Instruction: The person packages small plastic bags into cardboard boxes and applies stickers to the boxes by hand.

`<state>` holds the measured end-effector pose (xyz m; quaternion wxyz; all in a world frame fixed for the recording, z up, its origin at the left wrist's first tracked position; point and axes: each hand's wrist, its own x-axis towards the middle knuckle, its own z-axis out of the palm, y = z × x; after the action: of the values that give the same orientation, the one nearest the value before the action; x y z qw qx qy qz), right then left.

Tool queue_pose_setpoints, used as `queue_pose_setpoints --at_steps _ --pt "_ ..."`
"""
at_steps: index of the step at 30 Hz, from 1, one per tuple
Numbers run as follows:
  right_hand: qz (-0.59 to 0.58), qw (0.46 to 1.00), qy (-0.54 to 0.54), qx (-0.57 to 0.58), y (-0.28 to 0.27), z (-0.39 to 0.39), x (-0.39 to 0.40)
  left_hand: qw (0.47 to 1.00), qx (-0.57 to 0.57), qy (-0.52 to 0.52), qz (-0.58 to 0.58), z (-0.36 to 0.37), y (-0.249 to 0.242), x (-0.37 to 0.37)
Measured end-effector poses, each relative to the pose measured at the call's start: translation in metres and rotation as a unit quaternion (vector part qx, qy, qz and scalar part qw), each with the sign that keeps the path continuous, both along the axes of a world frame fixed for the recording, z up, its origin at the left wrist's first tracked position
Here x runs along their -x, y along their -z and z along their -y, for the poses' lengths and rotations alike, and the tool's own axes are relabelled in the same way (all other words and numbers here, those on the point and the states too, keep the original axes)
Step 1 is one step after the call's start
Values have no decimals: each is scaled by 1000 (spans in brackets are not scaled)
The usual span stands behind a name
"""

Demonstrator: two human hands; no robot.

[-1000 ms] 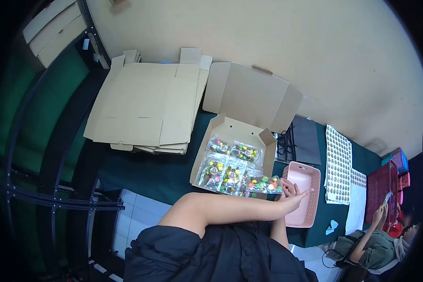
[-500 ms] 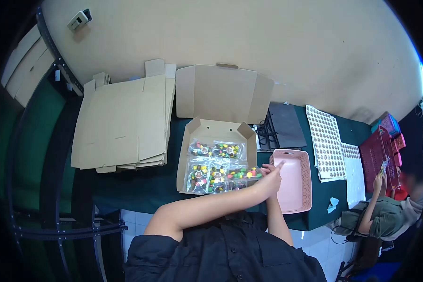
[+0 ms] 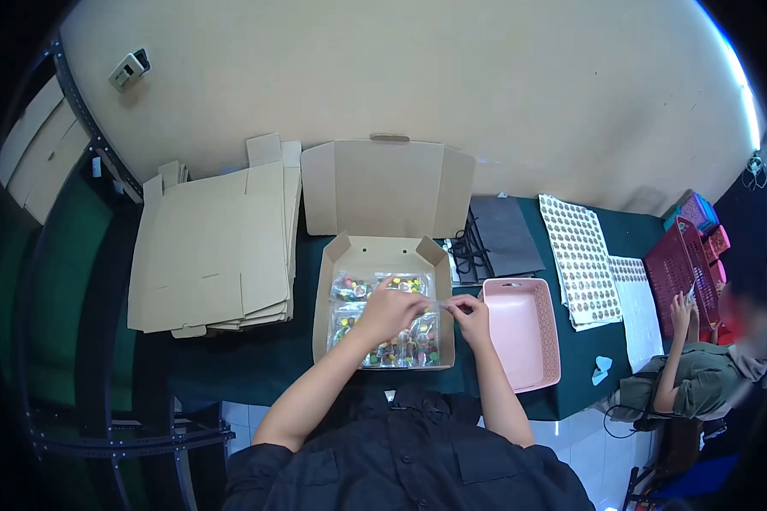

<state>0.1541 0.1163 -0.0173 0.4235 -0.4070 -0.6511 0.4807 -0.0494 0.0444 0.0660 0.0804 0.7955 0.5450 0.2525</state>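
Observation:
An open cardboard box [image 3: 321, 315] stands in front of me, its lid [image 3: 375, 187] raised against the wall. Rows of clear packets of colourful candies [image 3: 349, 287] lie inside. My left hand [image 3: 392, 313] is over the box with its fingers closed on the edge of a clear plastic packet [image 3: 438, 305]. At the box's right side, my right hand [image 3: 471, 319] pinches the other end of this packet. The left hand hides part of the packets beneath it. To the right of my right hand is a pink plastic basket [image 3: 520, 332].
Flat cardboard boxes [image 3: 204, 247] are stacked at left. Black paper bags [image 3: 507, 234] lie behind the basket, with sticker sheets [image 3: 581, 260] to the right. A maroon basket [image 3: 677, 264] and a seated co-worker [image 3: 699, 379] are at far right. A metal rack [image 3: 77, 255] stands left.
My left hand has moved left from the pink basket to over the box. My right hand, mostly hidden before, now shows beside the box. The packet is stretched between both hands.

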Motion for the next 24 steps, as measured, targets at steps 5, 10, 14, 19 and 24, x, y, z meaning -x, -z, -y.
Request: queue_pose_setpoints --at_steps 5,10,14,19,24 --pt "-31 993 8 111 12 10 3 862 129 -103 479 10 26 40" --pt "-105 972 -125 168 -14 46 48 814 148 -101 552 14 33 44" --pt "-62 968 -159 183 -42 59 59 738 109 -106 658 26 42 27" --pt "-89 967 -123 203 -23 66 60 761 267 -122 579 52 74 5" --pt "-116 957 -135 227 -18 72 56 715 265 -114 637 62 75 -1"
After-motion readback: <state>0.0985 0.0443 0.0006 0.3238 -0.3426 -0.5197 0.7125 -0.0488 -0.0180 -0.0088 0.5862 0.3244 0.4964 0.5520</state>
